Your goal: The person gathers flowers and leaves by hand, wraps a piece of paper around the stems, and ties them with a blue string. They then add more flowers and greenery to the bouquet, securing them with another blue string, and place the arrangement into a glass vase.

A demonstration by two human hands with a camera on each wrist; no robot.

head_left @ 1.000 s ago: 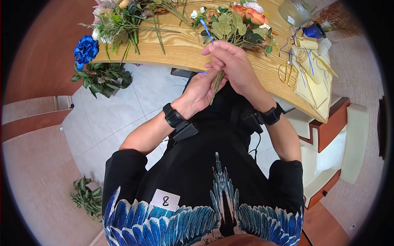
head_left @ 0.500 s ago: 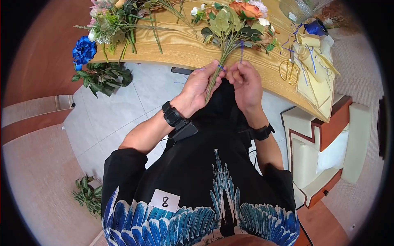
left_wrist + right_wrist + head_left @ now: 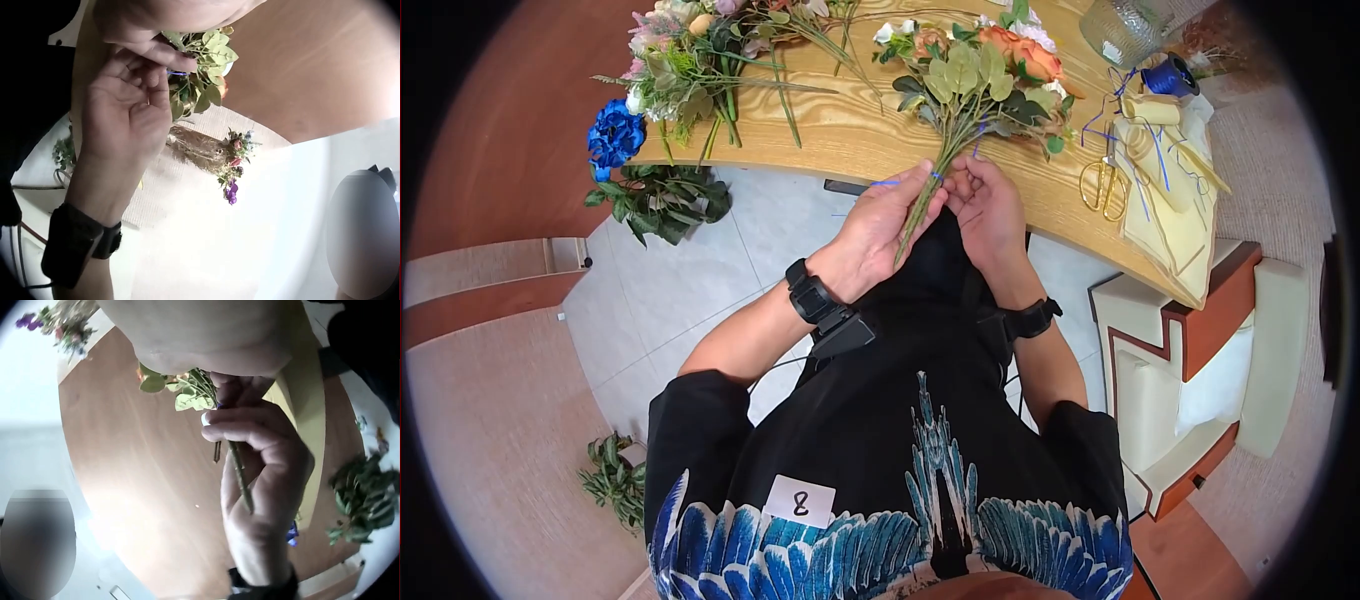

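The left hand [image 3: 882, 222] grips a bundle of green stems [image 3: 922, 208], thumb along them, in the head view; in the right wrist view the same hand [image 3: 265, 456] curls round the stems [image 3: 240, 478]. Above it the bouquet's leaves and orange flowers [image 3: 1022, 55] fan out over the table edge. A blue tie [image 3: 937, 176] crosses the stems at the left thumb. Close beside it the right hand [image 3: 992, 215] has bent fingers at the tie, thumb and forefinger together near a blue strand [image 3: 979, 135]. Whether they pinch it is partly hidden.
On the wooden table [image 3: 840, 118] lie more flowers [image 3: 675, 75] at left, with a blue flower [image 3: 615, 135] at the edge. To the right are gold-handled scissors [image 3: 1104, 188], a blue ribbon spool [image 3: 1170, 76], cream wrapping [image 3: 1170, 215] and a glass vase [image 3: 1118, 32].
The right hand came down from above the stems, where it held up a blue strand, to the stems' right side, then moved slightly closer to the left hand. The left hand keeps its grip.
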